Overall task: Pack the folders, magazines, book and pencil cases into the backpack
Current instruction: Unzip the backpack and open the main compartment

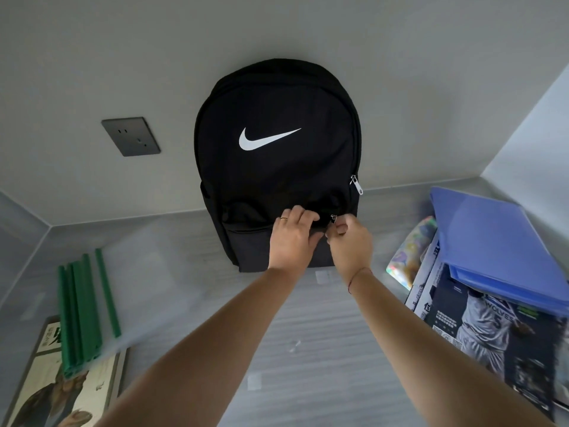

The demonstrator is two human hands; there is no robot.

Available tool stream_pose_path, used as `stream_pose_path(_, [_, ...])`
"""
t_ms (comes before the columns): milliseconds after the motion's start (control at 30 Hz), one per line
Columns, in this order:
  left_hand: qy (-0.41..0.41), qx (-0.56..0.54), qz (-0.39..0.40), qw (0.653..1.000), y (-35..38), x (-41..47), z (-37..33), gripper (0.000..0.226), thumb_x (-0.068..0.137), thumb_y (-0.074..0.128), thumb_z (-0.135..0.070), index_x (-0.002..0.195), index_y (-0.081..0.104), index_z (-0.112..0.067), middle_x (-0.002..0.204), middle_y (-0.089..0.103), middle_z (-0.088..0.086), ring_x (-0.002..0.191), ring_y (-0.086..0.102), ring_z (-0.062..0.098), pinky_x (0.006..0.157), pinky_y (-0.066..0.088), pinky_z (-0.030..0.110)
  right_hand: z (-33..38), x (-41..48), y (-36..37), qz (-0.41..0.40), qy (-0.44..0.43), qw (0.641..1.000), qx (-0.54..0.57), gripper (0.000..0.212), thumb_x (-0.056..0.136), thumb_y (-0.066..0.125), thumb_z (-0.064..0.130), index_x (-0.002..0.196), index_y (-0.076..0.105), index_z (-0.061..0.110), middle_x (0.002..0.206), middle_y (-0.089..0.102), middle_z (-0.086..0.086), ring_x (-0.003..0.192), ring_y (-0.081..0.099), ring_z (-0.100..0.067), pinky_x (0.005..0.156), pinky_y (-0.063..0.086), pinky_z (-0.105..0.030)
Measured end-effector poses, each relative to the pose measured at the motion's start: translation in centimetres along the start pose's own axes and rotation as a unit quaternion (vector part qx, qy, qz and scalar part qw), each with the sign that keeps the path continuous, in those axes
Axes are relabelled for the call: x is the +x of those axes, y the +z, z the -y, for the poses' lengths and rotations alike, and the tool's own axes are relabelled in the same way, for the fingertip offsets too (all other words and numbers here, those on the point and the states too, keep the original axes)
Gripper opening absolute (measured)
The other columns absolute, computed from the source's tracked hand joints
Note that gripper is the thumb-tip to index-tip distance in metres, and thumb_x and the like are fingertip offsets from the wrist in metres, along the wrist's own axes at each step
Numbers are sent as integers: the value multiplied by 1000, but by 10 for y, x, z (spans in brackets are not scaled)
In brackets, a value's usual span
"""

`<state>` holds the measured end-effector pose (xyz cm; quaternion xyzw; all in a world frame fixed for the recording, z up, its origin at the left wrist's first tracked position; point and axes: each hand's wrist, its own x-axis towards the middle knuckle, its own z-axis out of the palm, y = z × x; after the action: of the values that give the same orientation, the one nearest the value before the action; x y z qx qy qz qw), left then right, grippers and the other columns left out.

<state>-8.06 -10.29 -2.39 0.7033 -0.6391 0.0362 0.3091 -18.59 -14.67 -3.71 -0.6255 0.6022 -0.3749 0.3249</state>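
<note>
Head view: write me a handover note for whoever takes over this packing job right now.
The left grip holds the lower front of the backpack. The right grip pinches the front zipper pull. The backpack stands against the wall. Blue folders, magazines and a colourful pencil case lie to the right. Green folders and the book lie to the left. Nothing is visibly packed yet. Left to do: open up, load everything, zip shut.
</note>
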Motion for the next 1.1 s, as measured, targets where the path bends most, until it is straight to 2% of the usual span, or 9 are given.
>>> stream_pose_path(167, [-46, 41, -36, 997, 4, 12, -5, 38, 78, 72, -23, 111, 57, -12, 106, 58, 11, 96, 54, 29, 81, 46, 40, -10, 6, -11, 24, 2, 999, 48, 12, 87, 54, 17, 89, 65, 17, 75, 70, -3, 75, 66, -23, 73, 56, -39])
stream_pose_path(233, [-24, 52, -51, 997, 4, 17, -7, 35, 73, 75, -19, 104, 59, -11, 100, 59, 11, 90, 56, 29, 76, 47, 40, -11, 7, -15, 39, 2, 997, 69, 12, 86, 53, 16, 84, 65, 19, 71, 69, -1, 74, 67, -22, 74, 56, -40])
stream_pose_path(367, [57, 21, -28, 998, 14, 15, -16, 16, 70, 74, -6, 83, 64, -7, 81, 62, 10, 76, 59, 31, 67, 48, 39, -10, 5, -17, 48, 8, 994, 94, 11, 84, 57, 17, 78, 64, 23, 67, 67, 6, 70, 66, -15, 68, 52, -26])
stream_pose_path(500, [58, -4, -4, 998, 26, 13, -22, 8, 77, 66, -1, 83, 64, -7, 78, 63, 9, 75, 58, 30, 69, 46, 38, -9, 4, -20, 40, -3, 995, 93, 8, 85, 60, 18, 80, 65, 22, 69, 64, 12, 69, 60, -1, 57, 42, -4])
stream_pose_path(700, [64, 1, -7, 998, 27, 17, -19, 8, 80, 63, -5, 88, 64, -7, 82, 65, 9, 78, 59, 29, 72, 47, 38, -9, 8, -20, 45, -18, 995, 84, 7, 86, 60, 18, 82, 65, 22, 74, 64, 10, 72, 59, -3, 60, 42, -7])
stream_pose_path(800, [70, 4, -13, 997, 20, 20, -20, 19, 77, 65, -4, 96, 64, -7, 90, 65, 11, 85, 60, 32, 75, 46, 40, -9, 11, -21, 27, -12, 995, 90, 8, 86, 58, 18, 85, 66, 18, 77, 65, 8, 75, 60, -7, 64, 44, -6])
stream_pose_path(900, [31, 74, -136, 987, 3, 32, -12, 42, 71, 68, -15, 112, 58, -15, 110, 60, 10, 98, 53, 30, 83, 40, 41, -4, 18, -26, -31, 11, 994, 107, 17, 86, 58, 27, 98, 63, 15, 82, 64, 7, 74, 59, -5, 73, 47, -19])
stream_pose_path(1000, [-78, 72, -280, 954, -36, 58, 8, 60, 77, 63, -33, 130, 45, -14, 135, 47, 13, 122, 44, 28, 100, 31, 46, 8, 32, -33, -55, 8, 990, 129, 27, 85, 62, 33, 105, 54, 16, 94, 61, 2, 72, 57, -1, 66, 42, -8])
stream_pose_path(1100, [-177, 44, -350, 919, -83, 87, 35, 79, 80, 61, -47, 142, 29, -10, 146, 35, 14, 132, 36, 29, 107, 23, 49, 24, 40, -35, -49, 28, 981, 185, 26, 85, 63, 32, 100, 48, 17, 97, 62, -6, 83, 62, -19, 78, 52, -28])
